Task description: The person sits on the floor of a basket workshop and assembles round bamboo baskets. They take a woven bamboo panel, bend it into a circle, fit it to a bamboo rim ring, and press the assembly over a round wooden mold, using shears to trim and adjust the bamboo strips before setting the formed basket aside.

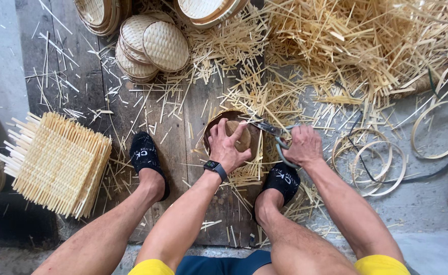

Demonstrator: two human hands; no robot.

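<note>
In the centre of the frame, the left hand (pixel 227 146) presses a round basket (pixel 244 138) on the boards while the right hand (pixel 302 146) grips shears (pixel 275 133) at its rim, so trimming seems underway, and the next cut needs turning the basket.

A bamboo-weaving workshop, worked at floor level on dark wooden planks (pixel 81 76) laid over grey concrete. Littered everywhere with pale bamboo offcuts (pixel 346 46), heaped thickest toward the far right corner, with a stack of square woven mats (pixel 56 163) at the planks' left edge and round woven lids (pixel 152 46) piled near the far edge. Thin bent bamboo hoops (pixel 371 163) strewn on the concrete off the right edge, finished round trays (pixel 203 10) at the far side.
</note>
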